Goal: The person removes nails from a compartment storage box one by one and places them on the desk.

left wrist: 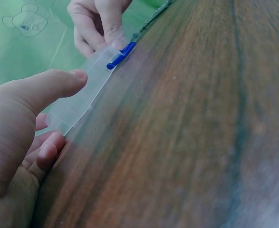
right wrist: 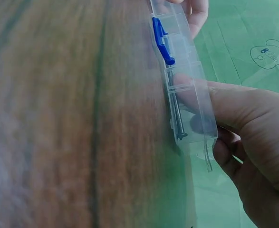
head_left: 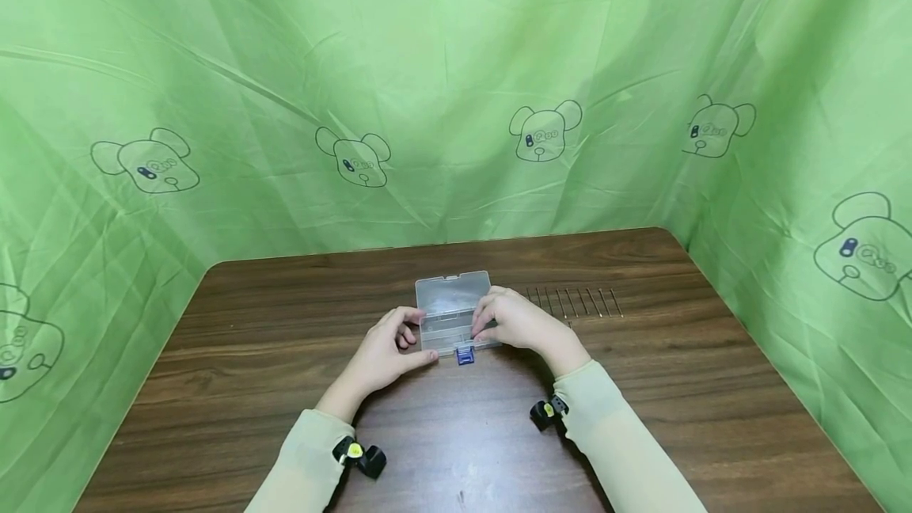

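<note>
A clear plastic divided box [head_left: 447, 332] lies on the table, its lid [head_left: 456, 291] raised at the back and a blue latch [head_left: 465, 355] at the front. My left hand [head_left: 385, 348] holds its left end, thumb by the front corner and fingers curled at the side. Bent fingers of my right hand [head_left: 514, 321] reach into the box's right part. In the right wrist view a metal nail [right wrist: 178, 114] lies lengthwise along the box's front, with the thumb [right wrist: 203, 97] right at its end near the latch. I cannot tell whether the right fingertips pinch anything.
To the right of the box, several thin nails [head_left: 584, 303] lie side by side in a row. The brown wooden table [head_left: 249, 355] is bordered by a green cloth backdrop [head_left: 442, 204] at the back and sides. A small camera [head_left: 370, 461] sits at each wrist.
</note>
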Tool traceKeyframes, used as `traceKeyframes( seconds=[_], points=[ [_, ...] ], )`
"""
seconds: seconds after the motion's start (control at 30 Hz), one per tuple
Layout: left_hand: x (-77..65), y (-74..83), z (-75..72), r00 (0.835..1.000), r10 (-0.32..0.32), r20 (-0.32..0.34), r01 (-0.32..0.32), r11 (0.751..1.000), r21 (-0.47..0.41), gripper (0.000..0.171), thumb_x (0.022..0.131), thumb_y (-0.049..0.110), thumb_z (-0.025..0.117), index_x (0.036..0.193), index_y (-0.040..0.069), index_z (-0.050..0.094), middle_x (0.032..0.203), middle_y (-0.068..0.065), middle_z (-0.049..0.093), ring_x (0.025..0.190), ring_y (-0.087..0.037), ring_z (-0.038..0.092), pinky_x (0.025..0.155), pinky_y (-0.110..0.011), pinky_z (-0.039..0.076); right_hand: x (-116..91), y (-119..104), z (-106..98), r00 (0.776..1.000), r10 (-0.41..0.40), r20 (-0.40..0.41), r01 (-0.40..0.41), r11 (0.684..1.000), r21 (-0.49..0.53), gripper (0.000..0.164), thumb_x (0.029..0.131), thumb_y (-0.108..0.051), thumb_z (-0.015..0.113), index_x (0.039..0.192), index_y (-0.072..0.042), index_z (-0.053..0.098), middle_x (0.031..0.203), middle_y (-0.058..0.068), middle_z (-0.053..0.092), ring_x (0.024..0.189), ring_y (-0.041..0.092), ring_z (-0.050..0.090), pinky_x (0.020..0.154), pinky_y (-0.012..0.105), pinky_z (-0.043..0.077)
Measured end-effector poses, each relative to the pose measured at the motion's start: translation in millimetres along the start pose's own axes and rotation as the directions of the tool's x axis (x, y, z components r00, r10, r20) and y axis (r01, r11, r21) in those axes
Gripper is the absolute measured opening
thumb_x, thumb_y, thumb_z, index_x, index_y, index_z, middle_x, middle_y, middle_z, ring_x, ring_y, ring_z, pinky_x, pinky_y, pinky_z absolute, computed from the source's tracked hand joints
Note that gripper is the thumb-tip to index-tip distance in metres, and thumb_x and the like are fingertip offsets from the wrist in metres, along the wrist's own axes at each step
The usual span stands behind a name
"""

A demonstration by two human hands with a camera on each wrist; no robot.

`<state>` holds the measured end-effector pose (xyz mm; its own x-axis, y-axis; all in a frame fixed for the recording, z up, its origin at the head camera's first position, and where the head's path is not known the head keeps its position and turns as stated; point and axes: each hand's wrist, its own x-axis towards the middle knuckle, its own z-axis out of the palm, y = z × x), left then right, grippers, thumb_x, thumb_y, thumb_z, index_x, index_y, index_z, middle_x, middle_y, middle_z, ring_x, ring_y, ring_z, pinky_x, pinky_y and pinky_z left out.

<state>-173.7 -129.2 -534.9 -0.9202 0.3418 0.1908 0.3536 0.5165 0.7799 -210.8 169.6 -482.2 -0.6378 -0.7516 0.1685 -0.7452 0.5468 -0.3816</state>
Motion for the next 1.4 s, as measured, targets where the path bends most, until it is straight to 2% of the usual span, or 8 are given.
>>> traceKeyframes(
  seconds=[0.43,0.63,0.83,1.0,1.2,1.27,1.4],
  points=[
    [0.1,0.9,0.0,1.000,-0.013,-0.002,0.013,1.000,0.002,0.070,0.082,0.034,0.100,0.140,0.014,0.065,0.105,0.001,0.065,0.087,-0.013,0.060,0.080,-0.027,0.052,-0.3,-4.2,-1.0,1.000,0.001,0.024,0.001,0.996,-0.085,0.007,0.096,-0.023,0.085,0.094,-0.016,0.085,0.104,-0.006,0.077,0.107,0.018,0.063,0.101,0.043,0.050],
    [0.6,1.2,-0.1,1.000,-0.014,0.003,0.014,1.000,0.007,0.071,0.083,0.034,0.100,0.140,0.013,0.064,0.105,0.002,0.065,0.087,-0.013,0.061,0.080,-0.027,0.052,-0.9,-5.9,-0.8,0.998,0.045,0.039,-0.042,0.996,-0.075,0.006,0.097,-0.023,0.084,0.094,-0.018,0.084,0.107,-0.007,0.076,0.111,0.019,0.062,0.105,0.046,0.049],
    [0.5,0.5,0.2,1.000,-0.013,0.000,0.013,1.000,0.011,0.070,0.082,0.032,0.100,0.139,0.014,0.065,0.103,0.001,0.065,0.087,-0.013,0.061,0.079,-0.027,0.052,-1.6,-5.8,0.6,0.996,0.071,0.051,-0.068,0.996,-0.057,0.006,0.098,-0.023,0.083,0.096,-0.018,0.083,0.111,-0.005,0.075,0.116,0.021,0.063,0.114,0.052,0.045],
    [0.6,1.3,-0.5,1.000,-0.015,0.001,0.015,1.000,0.005,0.071,0.082,0.033,0.100,0.140,0.013,0.064,0.103,0.001,0.065,0.087,-0.013,0.061,0.079,-0.027,0.052,-0.4,-3.7,1.4,0.998,0.050,0.048,-0.047,0.997,-0.069,0.005,0.098,-0.023,0.083,0.097,-0.018,0.084,0.109,-0.006,0.075,0.113,0.020,0.064,0.110,0.048,0.047],
    [1.1,1.2,-1.0,1.000,-0.015,0.003,0.015,1.000,0.003,0.070,0.083,0.035,0.099,0.140,0.012,0.065,0.102,0.002,0.065,0.087,-0.013,0.060,0.079,-0.028,0.052,-0.4,-3.8,-1.0,0.998,0.020,0.054,-0.016,0.997,-0.072,0.006,0.100,-0.021,0.081,0.099,-0.016,0.084,0.110,-0.004,0.076,0.111,0.018,0.068,0.111,0.050,0.047],
    [1.3,1.5,-1.4,1.000,-0.019,0.004,0.019,1.000,0.002,0.071,0.083,0.034,0.099,0.140,0.011,0.065,0.102,0.002,0.065,0.087,-0.013,0.061,0.080,-0.028,0.052,-0.8,-4.9,-2.5,0.998,0.019,0.057,-0.015,0.998,-0.067,0.005,0.099,-0.019,0.081,0.100,-0.015,0.084,0.111,-0.003,0.076,0.110,0.017,0.068,0.106,0.048,0.048],
    [1.2,1.3,-1.6,1.000,-0.017,0.005,0.017,1.000,0.009,0.071,0.082,0.035,0.099,0.140,0.012,0.065,0.101,0.003,0.064,0.087,-0.013,0.061,0.080,-0.028,0.052,-1.3,-7.9,-5.0,0.999,0.011,0.049,-0.008,0.998,-0.069,0.004,0.098,-0.012,0.082,0.100,-0.013,0.085,0.111,-0.001,0.077,0.109,0.018,0.070,0.105,0.047,0.050]
  ],
)
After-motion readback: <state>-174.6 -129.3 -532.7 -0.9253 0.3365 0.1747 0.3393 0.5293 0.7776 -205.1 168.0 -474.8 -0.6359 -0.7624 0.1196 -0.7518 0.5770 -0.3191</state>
